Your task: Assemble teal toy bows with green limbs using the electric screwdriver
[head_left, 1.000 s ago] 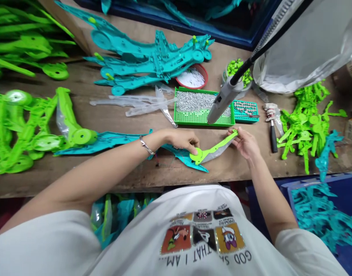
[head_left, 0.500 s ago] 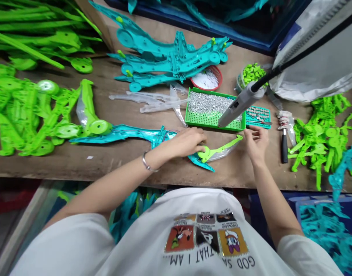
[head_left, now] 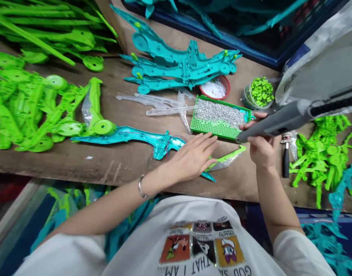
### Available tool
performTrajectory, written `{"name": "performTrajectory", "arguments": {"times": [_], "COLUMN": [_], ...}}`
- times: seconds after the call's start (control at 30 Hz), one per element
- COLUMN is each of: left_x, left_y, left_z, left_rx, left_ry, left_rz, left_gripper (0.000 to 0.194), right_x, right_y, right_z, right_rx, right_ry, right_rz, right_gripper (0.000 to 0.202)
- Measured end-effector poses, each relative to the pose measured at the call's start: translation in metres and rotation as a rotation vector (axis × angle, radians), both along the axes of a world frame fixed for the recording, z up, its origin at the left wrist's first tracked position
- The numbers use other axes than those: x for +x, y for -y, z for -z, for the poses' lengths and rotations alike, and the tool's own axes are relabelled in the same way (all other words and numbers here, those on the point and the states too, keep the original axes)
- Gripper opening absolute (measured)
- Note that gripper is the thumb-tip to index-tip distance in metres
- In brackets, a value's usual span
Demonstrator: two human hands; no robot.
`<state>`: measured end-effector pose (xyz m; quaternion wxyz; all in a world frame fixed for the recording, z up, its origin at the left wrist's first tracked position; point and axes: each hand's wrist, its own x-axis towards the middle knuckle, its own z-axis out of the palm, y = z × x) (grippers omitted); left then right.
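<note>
My left hand point(head_left: 190, 159) lies flat with its fingers stretched out, over one end of a long teal plastic piece point(head_left: 135, 135) and the inner end of a lime-green arm point(head_left: 229, 156) with a clear strip along it. Beneath the palm, the joint between those parts is hidden. My right hand point(head_left: 262, 149) is wrapped round a grey electric screwdriver point(head_left: 273, 120), whose tip points down and left at the near right corner of the green tray point(head_left: 214, 135). Silvery screws point(head_left: 220, 111) fill much of that tray.
Teal pieces point(head_left: 176, 67) are stacked at the back, by a red basket point(head_left: 229, 87) and a tub of small green parts point(head_left: 260, 92). Lime-green parts point(head_left: 29, 103) are heaped left, more point(head_left: 328, 149) on the right. A black-handled tool point(head_left: 285, 161) lies near the right heap.
My right hand has gone from beside the tray to the screwdriver and taken hold of it; the screwdriver has tilted over. My left hand has flattened out over the joined parts.
</note>
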<state>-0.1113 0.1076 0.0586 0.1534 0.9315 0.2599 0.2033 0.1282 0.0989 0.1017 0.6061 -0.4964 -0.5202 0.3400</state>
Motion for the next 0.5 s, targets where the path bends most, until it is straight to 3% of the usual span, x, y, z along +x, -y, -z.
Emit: {"name": "performTrajectory", "arguments": {"times": [0.13, 0.23, 0.37, 0.5], "left_x": [0.04, 0.072, 0.102, 0.117], "left_y": [-0.063, -0.094, -0.11, -0.119], "left_z": [0.001, 0.011, 0.023, 0.027], "left_rx": [-0.053, -0.043, 0.012, -0.045], "left_ry": [-0.205, -0.256, -0.242, -0.214], "left_rz": [0.17, 0.248, 0.312, 0.174], "left_gripper": [0.081, 0.083, 0.075, 0.074], "right_x": [0.008, 0.012, 0.018, 0.026], "right_y": [0.01, 0.012, 0.013, 0.018], "right_z": [0.004, 0.008, 0.003, -0.002], "right_rx": [-0.019, -0.054, -0.046, -0.036], "right_ry": [-0.012, -0.04, -0.042, -0.044], "right_rz": [0.079, 0.102, 0.172, 0.214], "right_gripper": [0.045, 0.045, 0.046, 0.043]}}
